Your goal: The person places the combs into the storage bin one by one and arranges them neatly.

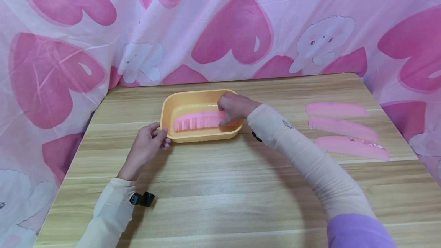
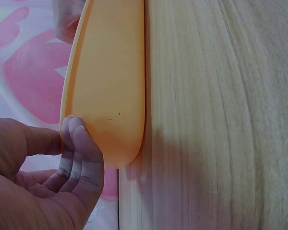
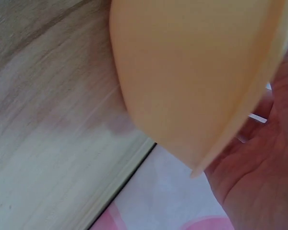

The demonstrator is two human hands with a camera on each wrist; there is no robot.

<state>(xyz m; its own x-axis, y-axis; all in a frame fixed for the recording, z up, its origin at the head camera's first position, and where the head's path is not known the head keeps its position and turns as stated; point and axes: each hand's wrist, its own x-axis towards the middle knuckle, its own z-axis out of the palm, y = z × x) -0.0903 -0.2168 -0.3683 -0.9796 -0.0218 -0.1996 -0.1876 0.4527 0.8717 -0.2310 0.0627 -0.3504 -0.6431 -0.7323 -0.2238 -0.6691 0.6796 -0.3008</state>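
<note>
A yellow oblong plastic basin (image 1: pixel 201 137) stands on the wooden table. My left hand (image 1: pixel 146 144) pinches its near-left rim, with the thumb at the rim and the fingers curled against the outer wall (image 2: pixel 108 72). Inside the basin lies a pink comb (image 1: pixel 196 121), teeth facing me. Reaching over the basin's right side, my right hand (image 1: pixel 236 107) grips the comb's right end between thumb and fingers. The fingertips are partly hidden behind the basin wall (image 3: pixel 192 72) in the right wrist view.
To the right, three more pink combs lie in a column on the table: a far one (image 1: pixel 335 109), a middle one (image 1: pixel 342 128) and a near one (image 1: pixel 351 147) with a small decoration. A pink heart-patterned curtain (image 1: pixel 231 30) hangs behind the table.
</note>
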